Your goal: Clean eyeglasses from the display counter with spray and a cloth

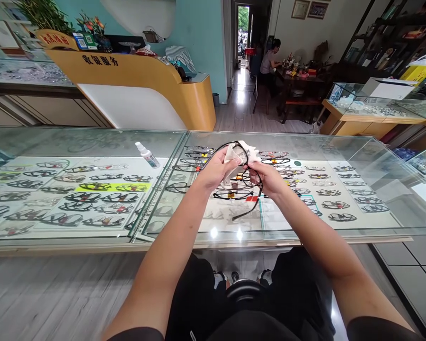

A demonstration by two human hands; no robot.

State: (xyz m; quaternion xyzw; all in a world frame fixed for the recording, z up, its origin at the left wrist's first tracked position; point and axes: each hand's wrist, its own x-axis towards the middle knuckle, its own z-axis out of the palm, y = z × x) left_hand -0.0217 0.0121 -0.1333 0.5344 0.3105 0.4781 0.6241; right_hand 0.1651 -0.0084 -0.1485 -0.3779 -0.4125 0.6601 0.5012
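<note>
Counter of clear flat glass (pixel 102 240) is set on grey wood-grain floor (pixel 57 284), a teal wall (pixel 202 45) beyond. Above it, one pair of glossy black spectacles (pixel 247 158) is held, pinched by the nearly closed right hand (pixel 268 179), while one rumpled off-white cloth (pixel 230 154) is gripped against it by the curled left hand (pixel 214 171). One white plastic spray bottle (pixel 148 155) is noted on the glass.

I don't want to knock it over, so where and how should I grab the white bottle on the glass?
Probably around the middle of the bottle, coming from the near side of the glass counter. It looks upright, its body is slim, and nothing stands in the way on that side. The cap is narrower.
</note>
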